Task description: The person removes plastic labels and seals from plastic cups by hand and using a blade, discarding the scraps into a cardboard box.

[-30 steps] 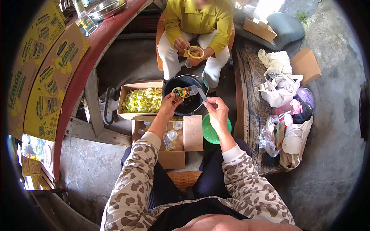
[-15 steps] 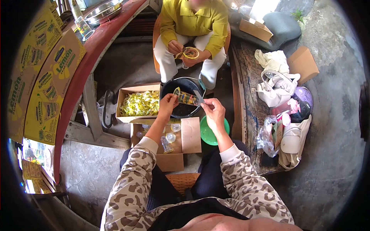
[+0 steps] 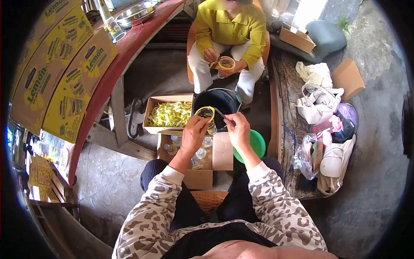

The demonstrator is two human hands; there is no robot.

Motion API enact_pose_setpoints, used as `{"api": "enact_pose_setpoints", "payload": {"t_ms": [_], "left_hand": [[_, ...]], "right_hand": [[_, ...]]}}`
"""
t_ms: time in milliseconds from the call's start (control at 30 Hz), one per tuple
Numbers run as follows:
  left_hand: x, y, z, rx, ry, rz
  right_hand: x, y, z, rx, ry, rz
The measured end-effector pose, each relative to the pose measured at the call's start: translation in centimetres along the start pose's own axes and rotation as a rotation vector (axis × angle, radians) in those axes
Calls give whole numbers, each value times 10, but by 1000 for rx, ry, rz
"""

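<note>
My left hand [image 3: 194,134] is closed around a clear plastic cup [image 3: 211,126] with a printed side and a yellow rim, its mouth tilted upward. My right hand [image 3: 239,131] pinches a thin grey strip [image 3: 220,113] that reaches to the cup's rim; whether it is a blade or peeled material I cannot tell. Both hands are over the near side of a black bucket [image 3: 228,96]. Beneath them is an open cardboard box [image 3: 199,179] with several clear cups [image 3: 201,153]. Yellow scraps [image 3: 170,113] fill another box [image 3: 164,130] beyond my left hand.
Opposite me sits a person in a yellow shirt [image 3: 233,28], holding another yellow-rimmed cup [image 3: 226,63]. A green basin [image 3: 258,144] lies right of the boxes. Lemon drink cartons [image 3: 79,88] stand along the red-edged table [image 3: 97,88] at left. Bags [image 3: 336,166] rest on the right-hand bench.
The cup has turned from lying sideways between both hands to mouth-up in my left hand. The strip in my right hand now meets its rim. The whole view has shifted slightly.
</note>
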State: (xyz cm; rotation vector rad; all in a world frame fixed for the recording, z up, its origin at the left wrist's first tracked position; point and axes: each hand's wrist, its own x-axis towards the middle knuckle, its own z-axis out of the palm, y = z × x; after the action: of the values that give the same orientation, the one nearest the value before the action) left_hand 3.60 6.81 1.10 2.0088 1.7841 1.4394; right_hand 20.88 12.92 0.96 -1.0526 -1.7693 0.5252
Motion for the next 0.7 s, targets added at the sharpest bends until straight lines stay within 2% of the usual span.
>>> {"api": "enact_pose_setpoints", "payload": {"t_ms": [300, 567, 633, 700], "left_hand": [[-16, -1, 1, -24, 40, -45], [-8, 2, -3, 41, 57, -102], [-6, 1, -3, 88, 58, -33], [-6, 3, -5, 86, 53, -51]], "right_hand": [[-5, -10, 1, 21, -4, 14], [-11, -21, 10, -27, 2, -128], [-10, -23, 12, -44, 5, -165], [-9, -24, 13, -63, 16, -200]]}}
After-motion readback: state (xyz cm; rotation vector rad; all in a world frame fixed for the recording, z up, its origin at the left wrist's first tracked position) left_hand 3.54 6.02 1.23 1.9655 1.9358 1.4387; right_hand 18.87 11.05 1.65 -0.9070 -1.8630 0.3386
